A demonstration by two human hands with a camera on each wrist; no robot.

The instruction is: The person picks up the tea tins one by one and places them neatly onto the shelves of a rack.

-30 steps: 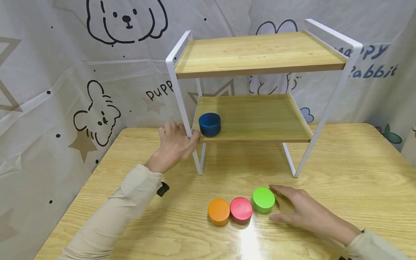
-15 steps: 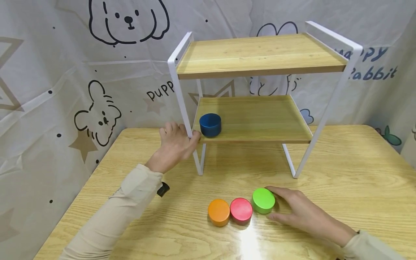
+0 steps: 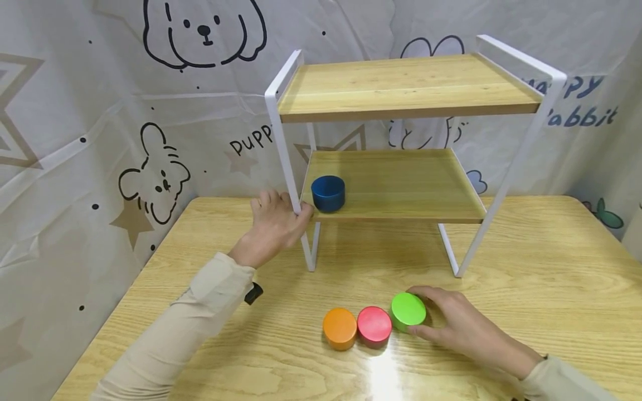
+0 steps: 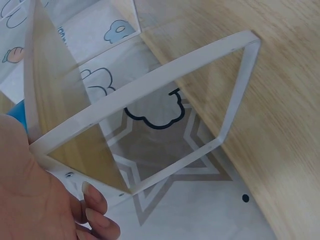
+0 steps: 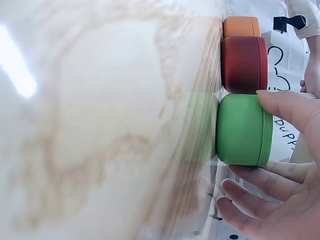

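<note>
My left hand [image 3: 275, 227] grips the white frame of a two-tier shelf rack [image 3: 401, 184] at its left front, thumb at the lower board's corner. In the left wrist view its fingertips [image 4: 96, 200] curl beside the white side frame. A round green lidded tin [image 3: 408, 312] stands on the table between the thumb and fingers of my right hand [image 3: 457, 320], which pinch its sides. The right wrist view shows the thumb on the tin's lid edge and a finger against the opposite side. Left of it stand a red tin [image 3: 374, 326] and an orange tin [image 3: 340, 328].
A round blue tin [image 3: 328, 194], its top looking hollow, stands at the left front of the rack's lower board. The wooden table [image 3: 251, 351] carries the rack. Behind hangs a pale printed cloth [image 3: 65, 139].
My right hand has moved slightly left, and its thumb and fingers have closed in on the green tin. The left hand keeps its place on the rack. The head view has shifted a little.
</note>
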